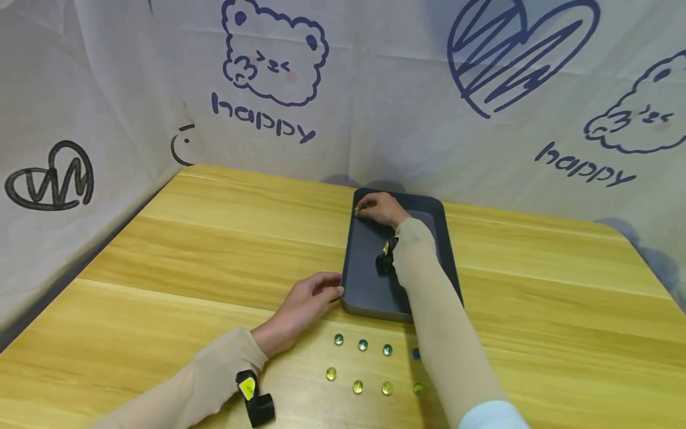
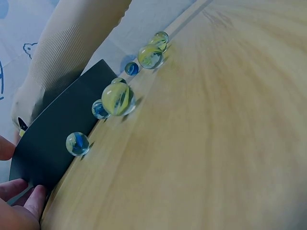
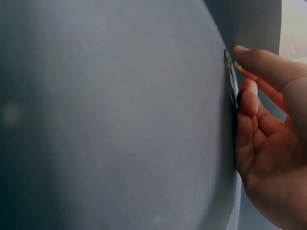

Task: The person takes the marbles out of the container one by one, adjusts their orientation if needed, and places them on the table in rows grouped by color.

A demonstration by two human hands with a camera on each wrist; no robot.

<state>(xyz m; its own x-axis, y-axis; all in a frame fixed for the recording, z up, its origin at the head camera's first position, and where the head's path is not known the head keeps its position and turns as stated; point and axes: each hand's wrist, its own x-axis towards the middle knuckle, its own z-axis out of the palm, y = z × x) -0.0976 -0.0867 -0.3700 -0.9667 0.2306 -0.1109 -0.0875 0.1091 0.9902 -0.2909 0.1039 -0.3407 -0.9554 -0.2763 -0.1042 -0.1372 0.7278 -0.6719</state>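
Note:
My right hand (image 1: 383,210) reaches into a dark grey rectangular tray (image 1: 370,298). At the tray's far left corner it pinches a small yellow-green marble (image 1: 356,209) between thumb and fingertips; the right wrist view shows only a sliver of this marble (image 3: 240,67), close to the tray floor. My left hand (image 1: 300,304) rests its fairly straight fingers against the tray's near left corner. Nearer to me lie two rows of glass marbles: blue-tinted ones, such as this blue marble (image 1: 363,345), and behind my right forearm's edge a darker one; yellow-green ones, such as this yellow marble (image 1: 358,386), lie closest.
A wooden table (image 1: 214,238) carries everything. White cloth (image 1: 375,107) with drawn bears and hearts hangs behind the table and at its left. My right forearm (image 1: 445,316) crosses above the tray's right side and hides part of it.

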